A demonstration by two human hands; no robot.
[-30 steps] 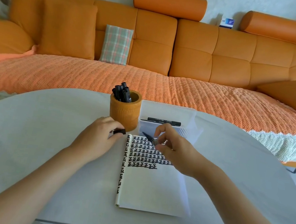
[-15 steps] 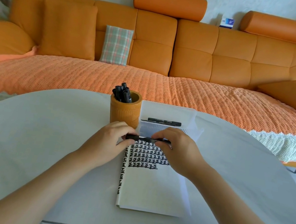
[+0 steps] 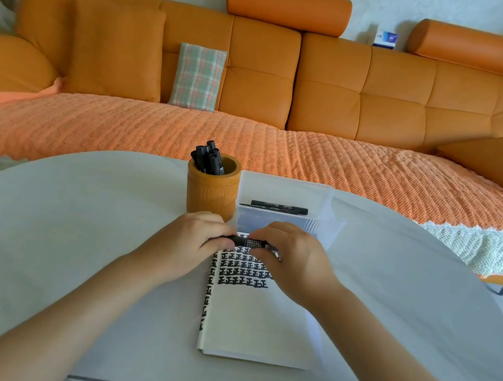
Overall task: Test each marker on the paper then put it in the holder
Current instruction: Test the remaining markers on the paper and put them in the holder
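Note:
A black marker [image 3: 251, 242] lies level between both hands, just above the top edge of the paper [image 3: 255, 322]. My left hand [image 3: 194, 240] grips its left end, where the cap sits, and my right hand [image 3: 292, 259] pinches its barrel. The paper's upper part bears rows of black test marks [image 3: 244, 271]. Behind my left hand stands the orange holder [image 3: 211, 195] with several black markers [image 3: 209, 157] in it. One more marker [image 3: 278, 207] lies in the clear plastic box [image 3: 288, 196] behind my right hand.
The white oval table [image 3: 70, 244] carries everything. Its far edge meets an orange sofa [image 3: 251, 144] with a plaid cushion [image 3: 198, 77]. The holder and the box stand close together right behind my hands.
A second ago my left hand held the cap apart from the marker in my right. The two came together, and now the marker is one piece held level by both hands.

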